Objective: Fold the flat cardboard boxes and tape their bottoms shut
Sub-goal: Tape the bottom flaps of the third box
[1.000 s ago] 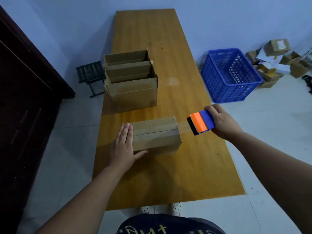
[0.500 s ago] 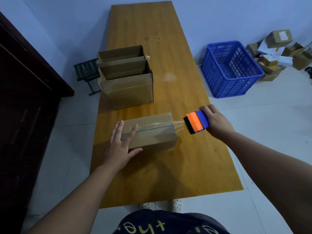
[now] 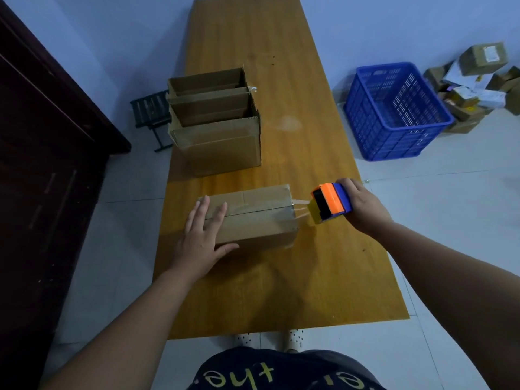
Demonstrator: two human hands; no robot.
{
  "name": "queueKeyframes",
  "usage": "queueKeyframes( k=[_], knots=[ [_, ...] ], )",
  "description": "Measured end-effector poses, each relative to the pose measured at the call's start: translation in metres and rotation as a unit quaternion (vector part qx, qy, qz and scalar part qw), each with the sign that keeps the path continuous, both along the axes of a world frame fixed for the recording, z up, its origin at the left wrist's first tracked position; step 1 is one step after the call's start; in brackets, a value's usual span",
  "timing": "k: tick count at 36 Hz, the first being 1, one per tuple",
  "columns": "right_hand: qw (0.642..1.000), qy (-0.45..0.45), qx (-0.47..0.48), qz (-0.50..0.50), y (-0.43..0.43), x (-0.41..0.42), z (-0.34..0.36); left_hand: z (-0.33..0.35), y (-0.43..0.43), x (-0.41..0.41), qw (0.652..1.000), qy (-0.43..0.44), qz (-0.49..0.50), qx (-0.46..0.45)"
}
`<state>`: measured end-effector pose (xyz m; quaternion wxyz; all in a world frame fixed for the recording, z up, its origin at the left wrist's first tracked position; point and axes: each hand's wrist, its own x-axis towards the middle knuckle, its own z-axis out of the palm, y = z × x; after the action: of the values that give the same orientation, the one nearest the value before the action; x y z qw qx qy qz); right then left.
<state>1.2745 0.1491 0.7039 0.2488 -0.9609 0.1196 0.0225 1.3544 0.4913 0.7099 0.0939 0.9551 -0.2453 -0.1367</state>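
- On the long wooden surface [image 3: 323,277], a brown cardboard box [image 3: 253,220] lies seam-up.
- Left hand [image 3: 199,240] presses it flat, fingers [image 3: 201,212] straight.
- Right hand [image 3: 363,205] grips an orange-and-blue tape dispenser [image 3: 330,202] just beyond its right end, clear tape [image 3: 299,208] stretched between.
- Seam taping looks nearly done; next, tear the tape and smooth the tail.

You are holding your left arm out from the near left, and your left hand [image 3: 200,239] is lying flat on the left end of the cardboard box [image 3: 259,220], fingers straight and slightly spread, thumb resting against its near side. Your right arm is extending from the near right, and your right hand [image 3: 363,205] is gripping the tape dispenser [image 3: 330,202], fingers curled round it.
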Motion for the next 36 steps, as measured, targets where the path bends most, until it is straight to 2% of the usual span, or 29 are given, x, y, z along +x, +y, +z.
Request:
queueKeyframes(
  k=[6,12,15,18,22,26,36],
  knots=[
    [0.997,0.010,-0.068,0.015,-0.004,0.001,0.007,0.005,-0.001,-0.002,1.000,0.001,-0.012,0.023],
    [0.995,0.026,-0.098,0.014,-0.001,0.002,0.012,0.005,0.000,0.000,0.999,-0.002,-0.012,0.052],
    [0.994,0.034,-0.105,0.010,0.001,0.003,0.015,0.008,0.000,0.004,0.995,-0.047,-0.041,0.083],
    [0.994,0.035,-0.104,0.007,0.004,0.004,0.016,0.015,-0.019,0.004,0.989,-0.108,-0.079,0.066],
    [0.995,0.045,-0.087,-0.007,0.007,0.002,0.014,0.017,-0.048,-0.002,0.999,-0.016,-0.007,0.051],
    [0.996,0.057,-0.064,-0.016,0.006,0.000,0.015,0.001,-0.051,-0.008,0.996,-0.014,-0.037,0.082],
    [0.995,0.064,-0.076,-0.015,0.011,0.002,0.016,0.004,-0.050,0.002,0.992,0.004,-0.064,0.112]
  ],
)
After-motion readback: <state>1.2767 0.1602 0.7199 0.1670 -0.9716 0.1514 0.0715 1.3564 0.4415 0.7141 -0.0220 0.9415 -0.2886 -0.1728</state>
